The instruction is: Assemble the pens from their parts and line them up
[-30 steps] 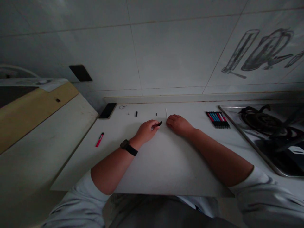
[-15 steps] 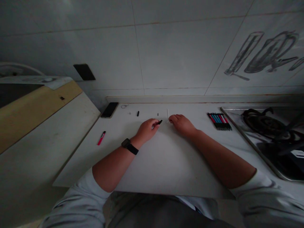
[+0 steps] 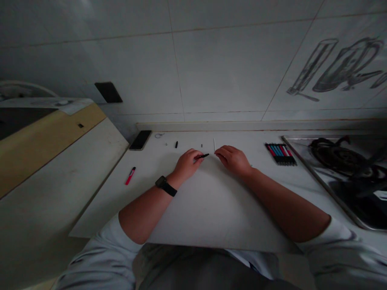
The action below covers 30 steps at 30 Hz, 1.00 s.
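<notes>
My left hand [image 3: 186,163], with a black watch on the wrist, is closed around a short black pen part [image 3: 203,155] that points right toward my other hand. My right hand [image 3: 233,158] rests on the white counter [image 3: 208,201] with its fingers curled and pinched; whatever is in them is too small to make out. A thin white pen refill [image 3: 214,143] lies just beyond the hands. Small dark pen pieces [image 3: 176,144] sit farther back on the counter.
A row of red, blue and black pens [image 3: 280,153] lies to the right, beside a gas stove [image 3: 347,169]. A phone [image 3: 140,139] lies at the back left and a red pen [image 3: 130,176] on the left. A wooden board [image 3: 45,141] slopes at the far left.
The black part in my left hand has levelled out and points toward my right hand. My right hand has drawn back slightly from the white refill.
</notes>
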{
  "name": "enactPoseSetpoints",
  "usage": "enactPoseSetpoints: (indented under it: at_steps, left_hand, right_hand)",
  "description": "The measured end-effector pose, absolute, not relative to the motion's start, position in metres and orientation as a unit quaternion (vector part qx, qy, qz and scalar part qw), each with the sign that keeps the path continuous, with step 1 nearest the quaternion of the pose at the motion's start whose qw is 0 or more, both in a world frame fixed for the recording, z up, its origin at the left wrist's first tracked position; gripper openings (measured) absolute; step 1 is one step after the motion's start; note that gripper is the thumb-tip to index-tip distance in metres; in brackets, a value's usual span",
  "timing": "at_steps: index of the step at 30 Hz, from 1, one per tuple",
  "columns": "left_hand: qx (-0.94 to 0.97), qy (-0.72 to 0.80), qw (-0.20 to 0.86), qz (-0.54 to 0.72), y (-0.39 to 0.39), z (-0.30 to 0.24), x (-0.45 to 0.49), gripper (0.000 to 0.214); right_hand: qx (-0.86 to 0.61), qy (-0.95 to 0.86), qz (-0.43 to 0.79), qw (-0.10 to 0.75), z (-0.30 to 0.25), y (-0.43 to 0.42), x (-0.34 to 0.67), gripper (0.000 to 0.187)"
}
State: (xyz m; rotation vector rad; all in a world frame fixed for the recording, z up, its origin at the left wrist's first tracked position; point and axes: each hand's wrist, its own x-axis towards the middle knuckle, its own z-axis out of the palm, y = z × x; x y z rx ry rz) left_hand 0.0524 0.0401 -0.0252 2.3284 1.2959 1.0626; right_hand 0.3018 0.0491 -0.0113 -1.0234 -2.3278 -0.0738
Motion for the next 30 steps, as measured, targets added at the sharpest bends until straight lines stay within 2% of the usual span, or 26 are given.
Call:
enactPoseSetpoints:
  at_steps: [13, 22, 30]
  left_hand:
    - [0.813, 0.441, 0.138, 0.353, 0.039, -0.022, 0.053, 0.009]
    - [0.83, 0.419, 0.155, 0.333, 0.037, -0.024, 0.056, 0.012]
    - [0.834, 0.423, 0.163, 0.315, 0.036, -0.025, 0.058, 0.011]
  right_hand:
    - [-0.348, -0.895, -0.008, 0.279, -0.013, 0.05, 0.303, 0.03]
    - [-0.317, -0.902, -0.001, 0.295, -0.016, 0.045, 0.294, 0.018]
    - [-0.266, -0.913, 0.034, 0.307, -0.012, 0.035, 0.285, 0.036]
